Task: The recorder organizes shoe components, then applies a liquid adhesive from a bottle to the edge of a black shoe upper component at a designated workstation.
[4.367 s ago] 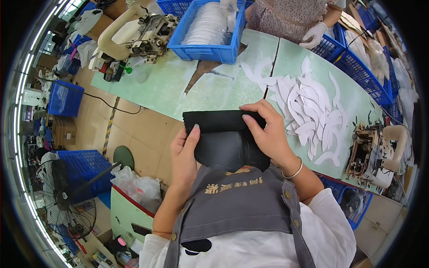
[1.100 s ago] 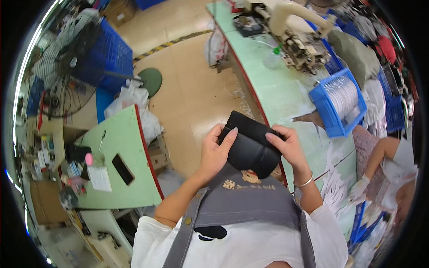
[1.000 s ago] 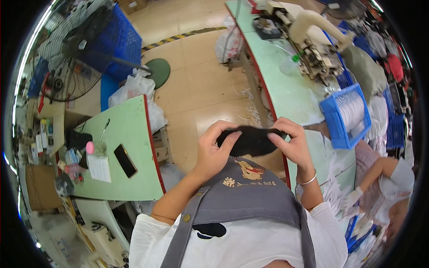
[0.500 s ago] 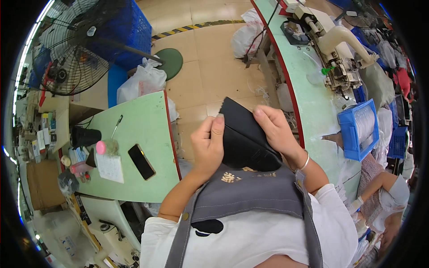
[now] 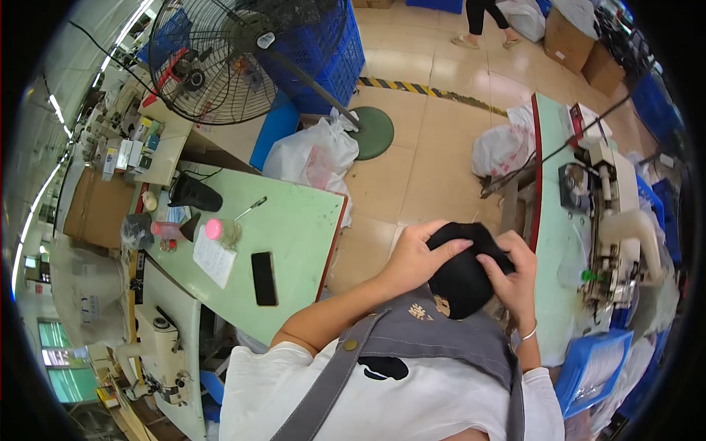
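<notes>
Close in front of my apron, I hold a black fabric piece (image 5: 465, 285), rounded and cupped like part of a cap. My left hand (image 5: 417, 256) grips its upper left edge, thumb laid over the cloth. On the other side, my right hand (image 5: 516, 281) pinches the right edge between thumb and fingers. The top of the cloth is folded over between both hands. My fingertips behind it are hidden.
To the left, a green table (image 5: 301, 220) carries a phone (image 5: 265, 278), a paper sheet (image 5: 214, 262) and a pink-lidded jar (image 5: 224, 232). A standing fan (image 5: 220, 66) is beyond it. Right, another green table (image 5: 548, 220) bears a sewing machine (image 5: 614, 235) and a blue basket (image 5: 592, 371).
My view has swung to the right. The black piece was spread taut between my hands; now it is bunched and folded at the top, with my hands closer together. A walker's legs appear far off.
</notes>
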Motion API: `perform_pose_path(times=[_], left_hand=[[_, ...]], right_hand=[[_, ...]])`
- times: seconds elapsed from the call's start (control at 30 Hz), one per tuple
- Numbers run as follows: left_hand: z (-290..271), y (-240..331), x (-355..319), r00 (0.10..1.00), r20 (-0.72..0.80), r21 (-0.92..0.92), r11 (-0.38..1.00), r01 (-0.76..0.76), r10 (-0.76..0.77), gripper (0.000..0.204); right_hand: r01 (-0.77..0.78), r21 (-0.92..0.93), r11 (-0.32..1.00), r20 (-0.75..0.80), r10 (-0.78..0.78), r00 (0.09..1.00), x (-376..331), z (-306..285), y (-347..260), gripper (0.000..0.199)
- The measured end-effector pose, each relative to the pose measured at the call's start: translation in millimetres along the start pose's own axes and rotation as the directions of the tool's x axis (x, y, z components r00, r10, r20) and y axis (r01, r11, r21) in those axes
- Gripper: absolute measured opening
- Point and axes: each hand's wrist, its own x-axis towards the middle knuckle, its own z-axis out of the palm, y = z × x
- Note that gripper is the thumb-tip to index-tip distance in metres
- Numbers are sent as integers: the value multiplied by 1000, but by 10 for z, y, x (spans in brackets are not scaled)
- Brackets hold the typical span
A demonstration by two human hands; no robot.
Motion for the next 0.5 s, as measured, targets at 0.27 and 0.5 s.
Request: perform_pose_path(times=[0.27, 0.5], left_hand=[[206, 316, 1014, 850, 92, 320, 793, -518, 518, 41], [309, 402, 1627, 978, 130, -83, 985, -150, 160, 43]], right_hand=[[534, -310, 787, -185, -601, 778, 939, -399, 479, 32], [574, -542, 614, -107, -727, 678, 1512, -681, 935, 26]])
